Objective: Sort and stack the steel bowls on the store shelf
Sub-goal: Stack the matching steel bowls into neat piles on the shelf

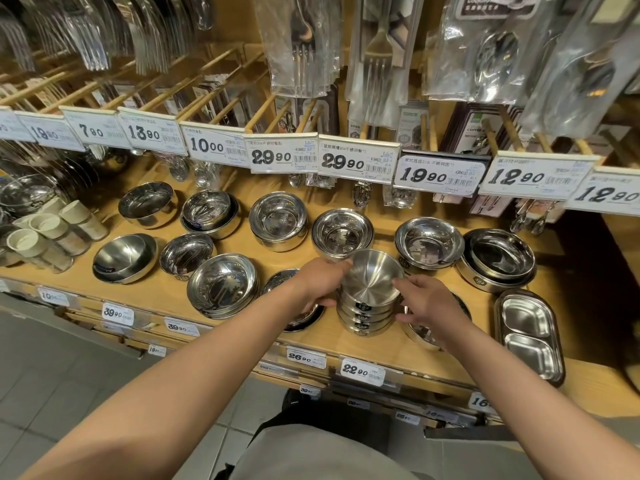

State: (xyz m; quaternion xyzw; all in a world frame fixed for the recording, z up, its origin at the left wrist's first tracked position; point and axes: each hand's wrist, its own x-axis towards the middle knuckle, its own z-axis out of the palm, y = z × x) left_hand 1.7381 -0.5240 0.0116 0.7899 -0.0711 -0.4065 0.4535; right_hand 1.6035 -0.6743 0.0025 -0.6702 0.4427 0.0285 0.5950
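Note:
A stack of several matte steel bowls [370,293] stands near the front of the wooden shelf [349,344]. My left hand [320,280] holds its left side, fingers curled round the top bowl's rim and thumb low on the stack. My right hand [424,299] grips the right side, fingers against the rim and wall. A shallow dark bowl [282,282] lies half hidden under my left hand. Another bowl [420,332] sits under my right hand. Shiny bowls stand around: a large one [223,285] to the left, others [343,233] [429,242] behind.
A two-compartment steel tray [530,334] lies at the right front. A wide black-rimmed bowl stack [497,259] stands right of centre. Pale cups [52,233] lie at the left. Price tags [284,155] and packed cutlery [304,46] hang low over the shelf's back.

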